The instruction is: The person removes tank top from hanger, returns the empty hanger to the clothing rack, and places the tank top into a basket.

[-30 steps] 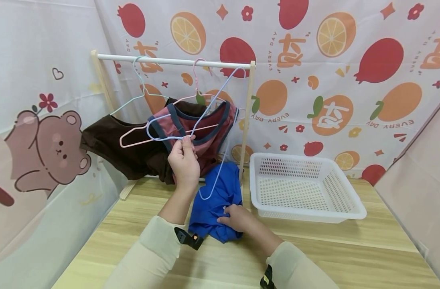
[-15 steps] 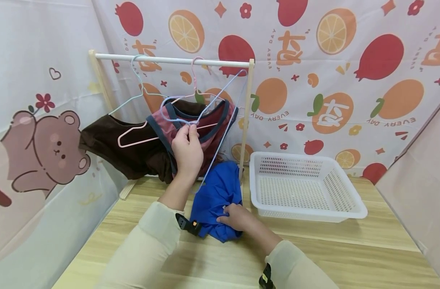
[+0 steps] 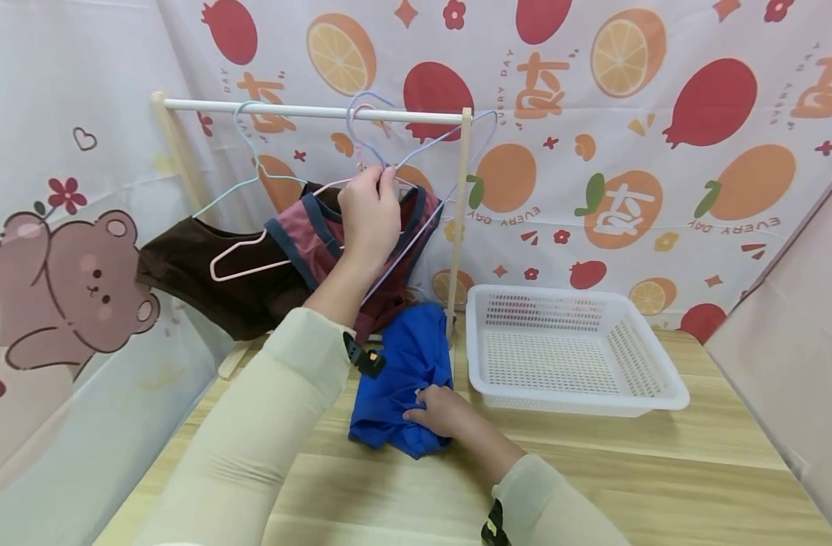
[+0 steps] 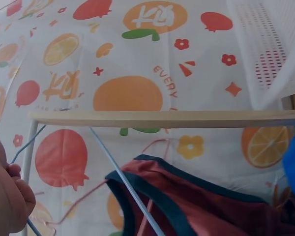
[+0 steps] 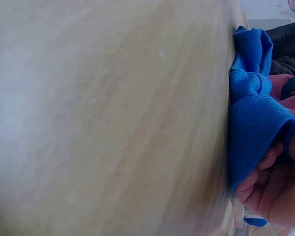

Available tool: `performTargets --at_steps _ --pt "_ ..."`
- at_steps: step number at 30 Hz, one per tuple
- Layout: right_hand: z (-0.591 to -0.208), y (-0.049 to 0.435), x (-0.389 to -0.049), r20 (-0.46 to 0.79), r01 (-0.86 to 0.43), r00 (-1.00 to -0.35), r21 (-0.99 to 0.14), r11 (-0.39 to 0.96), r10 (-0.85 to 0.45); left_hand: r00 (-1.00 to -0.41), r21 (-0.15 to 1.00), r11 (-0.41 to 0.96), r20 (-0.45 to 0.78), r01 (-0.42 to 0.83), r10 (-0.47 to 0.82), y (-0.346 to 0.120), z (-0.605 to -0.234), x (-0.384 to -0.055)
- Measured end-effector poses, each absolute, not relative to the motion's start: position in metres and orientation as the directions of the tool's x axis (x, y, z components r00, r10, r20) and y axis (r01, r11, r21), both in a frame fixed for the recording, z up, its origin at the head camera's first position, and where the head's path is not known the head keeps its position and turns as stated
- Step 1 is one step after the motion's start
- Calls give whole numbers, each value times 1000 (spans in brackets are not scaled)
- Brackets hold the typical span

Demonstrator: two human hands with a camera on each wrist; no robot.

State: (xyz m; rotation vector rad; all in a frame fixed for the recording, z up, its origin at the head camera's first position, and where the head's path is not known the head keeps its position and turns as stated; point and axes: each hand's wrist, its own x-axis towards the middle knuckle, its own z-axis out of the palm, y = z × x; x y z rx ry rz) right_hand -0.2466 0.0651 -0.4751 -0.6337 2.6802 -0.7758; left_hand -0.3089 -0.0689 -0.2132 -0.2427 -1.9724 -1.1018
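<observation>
My left hand (image 3: pixel 371 216) pinches a lavender-blue clothes hanger (image 4: pixel 123 177) near its neck. The hanger's hook is up at the white rail (image 3: pixel 293 112), close to a pink hanger's hook; whether it sits over the rail I cannot tell. One end of this hanger sticks out past the rack's right post (image 3: pixel 459 227). Down on the table, my right hand (image 3: pixel 446 413) grips a crumpled blue garment (image 3: pixel 388 409), its fingers partly tucked under the ribbed fabric in the right wrist view. Behind the left hand hangs a dusty-red sleeveless top (image 3: pixel 299 227) with dark teal trim.
A dark brown garment (image 3: pixel 211 265) hangs at the left on a mint hanger (image 3: pixel 231 196). One end of the pink hanger (image 3: pixel 255 270) sticks out of the red top. Right of the rack stands a white perforated basket (image 3: pixel 559 402) on the wooden table (image 3: pixel 661 462).
My left hand has risen with the lavender-blue hanger, bringing its hook from below the rail up to rail height. The right hand stays on the blue garment.
</observation>
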Motion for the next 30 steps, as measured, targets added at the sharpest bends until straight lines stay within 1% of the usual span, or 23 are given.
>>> performTargets --at_steps 3,9,13,17,21,25,30 --pt "-475 65 -246 -145 -329 -865 -561 760 -481 -659 603 626 730 494 -184 -62 -202 -315" --pt "-474 64 -246 -148 -318 -874 -547 774 -463 -736 557 751 662 354 -144 -51 -180 -327" --pt "-476 64 -247 -142 -314 -881 -540 781 -452 -802 522 817 583 245 -132 -43 -168 -333" --pt "-479 64 -247 -146 -313 -880 -538 783 -452 -854 490 857 504 161 -128 -37 -167 -336" --pt "-482 64 -245 -144 -322 -879 -525 788 -455 -884 471 875 449 112 -129 -33 -170 -337" --pt "-481 65 -242 -140 -321 -880 -527 786 -453 -897 447 891 420 74 -136 -29 -174 -339" --pt "-479 67 -240 -129 -326 -879 -540 776 -459 -935 387 922 329 8 -131 -26 -180 -341"
